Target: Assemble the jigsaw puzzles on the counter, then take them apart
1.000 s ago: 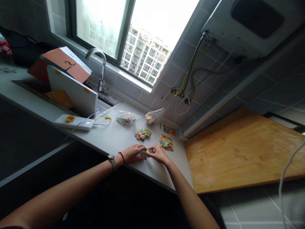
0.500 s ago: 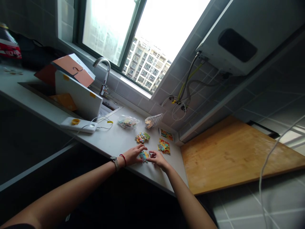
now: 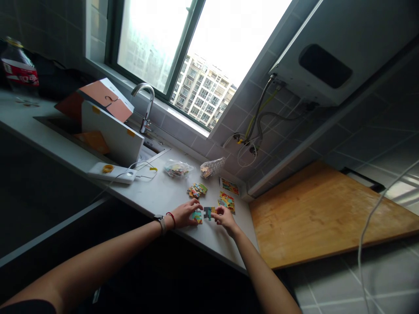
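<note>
At the counter's front edge, my left hand (image 3: 187, 213) curls its thumb and fingers around a teal and yellow jigsaw puzzle piece (image 3: 197, 216) lying on the surface. My right hand (image 3: 225, 219) pinches the right end of a dark grey, teal and yellow jigsaw puzzle piece (image 3: 208, 213). A narrow gap separates the two pieces. Behind my left hand sits a loose pile of puzzle pieces (image 3: 197, 190). A partly joined puzzle section (image 3: 226, 201) lies just beyond my right hand, with a small picture card (image 3: 229, 186) behind it.
Two clear bags of pieces, one plain (image 3: 177, 168) and one patterned (image 3: 212, 167), stand toward the wall. A white power strip (image 3: 112, 172) with a cable lies left. Boxes (image 3: 109, 131) fill the sink beside the faucet (image 3: 145, 107). A wooden board (image 3: 321, 213) borders the right.
My right hand has drawn slightly right, and the grey and teal piece in its fingers now shows apart from the left hand's piece. The camera view has shifted a little.
</note>
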Action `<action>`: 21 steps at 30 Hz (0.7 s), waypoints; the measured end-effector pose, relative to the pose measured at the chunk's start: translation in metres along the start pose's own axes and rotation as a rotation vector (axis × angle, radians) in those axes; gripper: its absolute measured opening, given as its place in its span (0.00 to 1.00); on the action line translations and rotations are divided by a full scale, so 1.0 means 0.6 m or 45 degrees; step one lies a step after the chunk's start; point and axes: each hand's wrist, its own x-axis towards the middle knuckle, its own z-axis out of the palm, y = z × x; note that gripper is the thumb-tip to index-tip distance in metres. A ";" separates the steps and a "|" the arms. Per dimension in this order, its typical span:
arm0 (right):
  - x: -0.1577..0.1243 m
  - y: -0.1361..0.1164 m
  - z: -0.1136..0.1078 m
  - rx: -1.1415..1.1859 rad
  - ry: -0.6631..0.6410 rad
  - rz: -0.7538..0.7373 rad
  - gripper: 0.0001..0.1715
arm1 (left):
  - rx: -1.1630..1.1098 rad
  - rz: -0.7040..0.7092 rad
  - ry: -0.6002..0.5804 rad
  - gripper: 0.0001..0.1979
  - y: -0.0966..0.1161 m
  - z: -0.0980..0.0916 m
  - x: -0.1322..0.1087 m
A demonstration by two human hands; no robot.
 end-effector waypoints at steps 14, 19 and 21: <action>0.005 -0.017 -0.007 0.000 -0.083 -0.018 0.21 | 0.011 0.116 0.050 0.26 0.004 -0.002 -0.002; -0.014 -0.021 0.066 0.096 -0.328 -0.114 0.31 | 0.015 0.210 -0.012 0.29 0.006 0.003 -0.005; -0.010 -0.020 0.070 0.112 -0.359 -0.123 0.30 | 0.043 0.203 -0.042 0.32 0.008 0.003 -0.005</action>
